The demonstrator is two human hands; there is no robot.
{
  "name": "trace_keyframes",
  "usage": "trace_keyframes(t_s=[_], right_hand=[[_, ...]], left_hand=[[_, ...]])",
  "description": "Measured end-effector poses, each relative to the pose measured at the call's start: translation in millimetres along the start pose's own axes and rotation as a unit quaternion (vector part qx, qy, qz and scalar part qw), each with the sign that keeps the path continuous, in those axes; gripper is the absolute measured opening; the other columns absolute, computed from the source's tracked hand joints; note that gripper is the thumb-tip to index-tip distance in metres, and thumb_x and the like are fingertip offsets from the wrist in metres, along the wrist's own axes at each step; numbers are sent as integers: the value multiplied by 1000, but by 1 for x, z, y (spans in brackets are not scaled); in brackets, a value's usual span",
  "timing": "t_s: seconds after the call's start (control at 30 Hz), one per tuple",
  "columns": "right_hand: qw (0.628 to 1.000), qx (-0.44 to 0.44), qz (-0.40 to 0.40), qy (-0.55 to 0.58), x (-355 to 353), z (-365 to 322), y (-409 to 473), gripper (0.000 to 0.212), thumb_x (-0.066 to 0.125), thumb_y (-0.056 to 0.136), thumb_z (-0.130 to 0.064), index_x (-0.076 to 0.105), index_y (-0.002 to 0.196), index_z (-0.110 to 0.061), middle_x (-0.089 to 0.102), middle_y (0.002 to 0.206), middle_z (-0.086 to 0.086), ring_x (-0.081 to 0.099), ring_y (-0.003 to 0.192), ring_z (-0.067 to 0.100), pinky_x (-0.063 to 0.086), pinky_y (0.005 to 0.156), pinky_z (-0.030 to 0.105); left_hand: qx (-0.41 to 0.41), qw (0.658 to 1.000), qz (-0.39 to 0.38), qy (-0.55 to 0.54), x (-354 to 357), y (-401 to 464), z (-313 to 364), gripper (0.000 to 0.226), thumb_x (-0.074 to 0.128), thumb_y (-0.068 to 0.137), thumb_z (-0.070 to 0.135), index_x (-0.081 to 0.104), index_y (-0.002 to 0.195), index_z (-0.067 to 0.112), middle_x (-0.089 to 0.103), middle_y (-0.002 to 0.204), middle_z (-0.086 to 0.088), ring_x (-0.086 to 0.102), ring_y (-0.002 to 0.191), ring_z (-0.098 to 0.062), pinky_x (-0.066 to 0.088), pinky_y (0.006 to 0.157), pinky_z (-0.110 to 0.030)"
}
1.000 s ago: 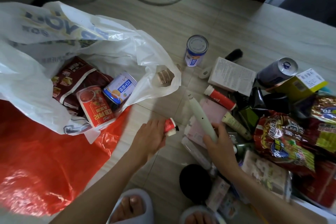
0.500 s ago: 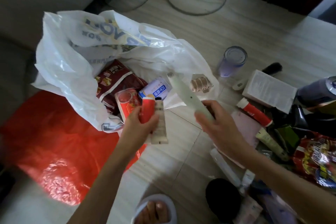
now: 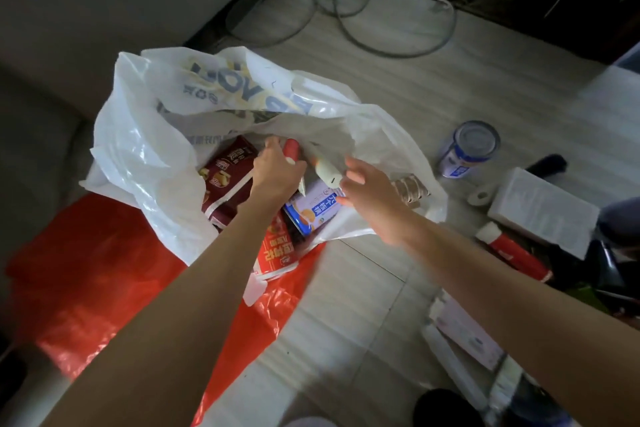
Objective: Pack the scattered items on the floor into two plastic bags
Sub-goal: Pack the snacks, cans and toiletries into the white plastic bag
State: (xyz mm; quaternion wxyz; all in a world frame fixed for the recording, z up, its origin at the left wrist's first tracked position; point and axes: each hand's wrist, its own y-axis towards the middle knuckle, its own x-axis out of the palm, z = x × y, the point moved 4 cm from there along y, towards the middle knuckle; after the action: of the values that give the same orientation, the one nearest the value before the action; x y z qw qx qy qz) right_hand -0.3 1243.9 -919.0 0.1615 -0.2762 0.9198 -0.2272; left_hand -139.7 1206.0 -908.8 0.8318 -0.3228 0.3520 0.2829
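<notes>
Both of my hands are inside the mouth of the white plastic bag [image 3: 145,156], which lies open on the floor over a red plastic bag [image 3: 86,281]. My left hand [image 3: 277,172] grips a red-capped tube [image 3: 291,148], while my right hand [image 3: 372,192] has its fingers spread loose just beside a white wand [image 3: 325,168], not clearly holding it. Under them sit a dark red snack packet [image 3: 227,180], a blue can [image 3: 311,210] and a red cup [image 3: 277,250]; another can [image 3: 467,149] and a white box [image 3: 543,211] wait on the tiles.

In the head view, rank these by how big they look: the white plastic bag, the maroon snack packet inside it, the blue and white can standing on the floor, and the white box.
1. white plastic bag
2. white box and maroon snack packet: look alike, and the packet is partly hidden, so unranked
3. blue and white can
</notes>
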Motion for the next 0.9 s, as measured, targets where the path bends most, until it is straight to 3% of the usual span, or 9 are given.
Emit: trace_keyframes(t_s=[0.13, 0.23, 0.33, 0.4, 0.5, 0.6, 0.73, 0.83, 0.9], right_hand=[[998, -26, -6, 56, -23, 0, -39, 32, 44, 89, 3, 57, 90, -26, 61, 102, 8, 57, 110, 33, 46, 98, 44], [992, -58, 11, 109, -60, 13, -79, 26, 45, 92, 0, 58, 87, -22, 65, 91, 5, 65, 83, 17, 54, 75, 24], [993, -82, 79, 7, -104, 45, -115, 19, 47, 93, -8, 60, 90, -21, 66, 83, -2, 64, 72, 5, 53, 66, 17], [983, -61, 137, -110, -129, 80, -126, 14, 50, 92, -11, 62, 97, -18, 65, 89, -5, 60, 75, 3, 47, 68, 15], [936, -37, 163, -310, -155, 129, -134, 27, 56, 88, -10, 60, 114, -8, 61, 111, 8, 58, 96, 20, 46, 84, 28], [891, -73, 94, -437, -156, 154, -135, 45, 70, 73, -7, 57, 116, -2, 58, 115, 20, 58, 103, 36, 49, 86, 39], [819, -85, 44, -566, -148, 170, -131, 74, 84, 50, -29, 57, 115, -6, 61, 118, 22, 60, 107, 40, 50, 85, 47], [791, -83, 21, -606, -144, 175, -128, 82, 81, 51, -41, 51, 121, -12, 60, 124, 17, 58, 114, 35, 46, 90, 51], [782, -92, 26, -617, -145, 175, -126, 80, 78, 54, -48, 52, 122, -14, 59, 126, 15, 57, 116, 34, 44, 92, 52]], left_hand=[[104, 995, -5, 6, 6, -22, 1, 33, 52, 88, 12, 56, 121, 8, 62, 117, -14, 54, 110, -30, 37, 89, -28], [199, 978, 54, -36, 14, -59, -4, 29, 49, 88, 8, 60, 114, 6, 63, 113, -11, 56, 104, -25, 32, 84, -13], [302, 944, 111, -68, 26, -114, 2, 29, 42, 86, 14, 60, 108, 6, 62, 104, -11, 55, 96, -20, 40, 84, -19], [377, 921, 85, -54, 47, -149, 10, 27, 44, 86, 11, 59, 108, 9, 61, 102, -9, 55, 96, -19, 45, 85, -27], [476, 878, -16, 49, 98, -183, 27, 38, 41, 78, 5, 57, 113, 11, 62, 110, -10, 57, 103, -23, 48, 87, -33], [531, 823, -62, 189, 141, -185, 45, 52, 30, 73, 2, 58, 118, 1, 59, 123, -19, 55, 116, -33, 48, 94, -39], [577, 760, 16, 298, 156, -150, 92, 51, 32, 73, -1, 60, 116, 0, 59, 123, -20, 54, 118, -33, 44, 96, -43], [549, 726, 86, 405, 159, -111, 109, 48, 43, 72, 1, 61, 117, 6, 61, 123, -14, 56, 116, -29, 45, 99, -40], [506, 728, 118, 448, 160, -84, 104, 42, 48, 77, 10, 61, 117, 9, 62, 121, -11, 58, 114, -26, 46, 98, -38]])
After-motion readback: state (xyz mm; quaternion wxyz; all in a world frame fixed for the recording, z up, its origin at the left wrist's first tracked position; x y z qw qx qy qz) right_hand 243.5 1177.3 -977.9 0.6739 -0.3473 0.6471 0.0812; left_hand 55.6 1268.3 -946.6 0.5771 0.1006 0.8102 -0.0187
